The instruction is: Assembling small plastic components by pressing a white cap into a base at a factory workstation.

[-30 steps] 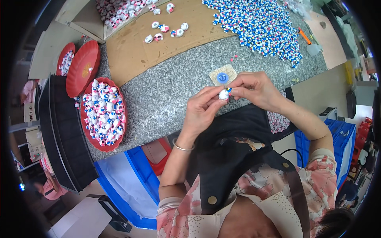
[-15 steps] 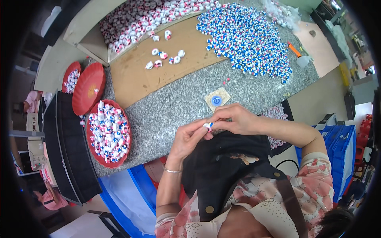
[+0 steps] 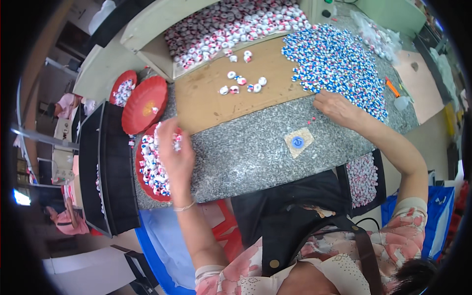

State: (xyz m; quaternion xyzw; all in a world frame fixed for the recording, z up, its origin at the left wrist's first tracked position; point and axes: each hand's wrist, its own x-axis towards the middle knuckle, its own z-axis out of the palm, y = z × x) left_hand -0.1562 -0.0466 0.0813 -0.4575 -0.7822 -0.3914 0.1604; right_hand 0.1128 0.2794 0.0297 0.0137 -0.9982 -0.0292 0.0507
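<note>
Painted white, pink and blue pieces (image 3: 149,152) crowd a full red bowl (image 3: 148,191) at the near left corner of a cardboard sheet (image 3: 206,105), while a mass of tiny blue-and-white parts (image 3: 339,59) spreads at the sheet's right end. The person's 2 hands, joined over a small white piece 0.5 seconds ago, now work apart; that piece is no longer visible between them, which suggests handling has moved from the joined grip back to the 2 supplies. The left hand (image 3: 176,157), blurred, is over the full bowl with its fingers pointing away from the wearer; how far they are open, and whether they hold anything, cannot be told. The right hand (image 3: 334,107) reaches the near edge of the mass, just off the sheet's right end, fingers bunched and tips down; whether they grip a part is hidden. On the sheet lie a few loose white-and-pink pieces (image 3: 234,89); on its near side, toward the right, a beige pad (image 3: 306,135) bears a blue disc (image 3: 298,142). Left of the sheet stands another red bowl (image 3: 138,109), nearly bare; beyond its far edge, a bin holds heaped white-and-pink pieces (image 3: 236,37).
</note>
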